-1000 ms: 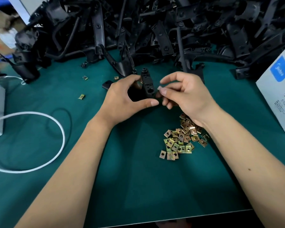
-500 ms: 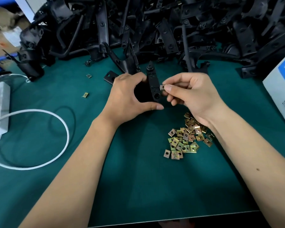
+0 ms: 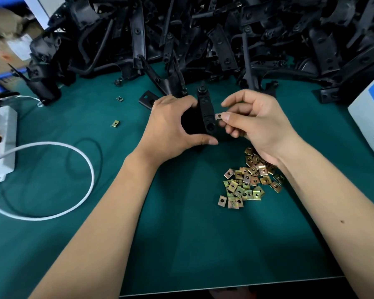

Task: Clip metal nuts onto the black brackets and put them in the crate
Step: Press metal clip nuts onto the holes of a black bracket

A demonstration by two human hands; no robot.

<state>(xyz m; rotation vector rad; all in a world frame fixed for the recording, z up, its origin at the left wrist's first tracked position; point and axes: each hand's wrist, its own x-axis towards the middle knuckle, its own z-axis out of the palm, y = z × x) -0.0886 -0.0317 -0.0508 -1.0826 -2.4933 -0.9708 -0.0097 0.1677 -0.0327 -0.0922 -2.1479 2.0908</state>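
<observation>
My left hand [image 3: 171,126] grips a black bracket [image 3: 206,111] and holds it upright above the green table mat. A small metal nut [image 3: 218,116] is pinched between thumb and forefinger of my right hand [image 3: 257,124], right at the bracket's right edge. A loose heap of brass-coloured metal nuts [image 3: 246,184] lies on the mat under my right wrist. No crate shows in the view.
A big pile of black brackets [image 3: 214,35] fills the back of the table. Two stray nuts [image 3: 115,123] lie to the left, near a white cable loop [image 3: 82,160] and a grey box [image 3: 2,143]. A white carton [image 3: 371,117] stands at the right edge.
The bracket has been turned more upright in my left hand. My right hand has brought the nut up to the bracket's right edge.
</observation>
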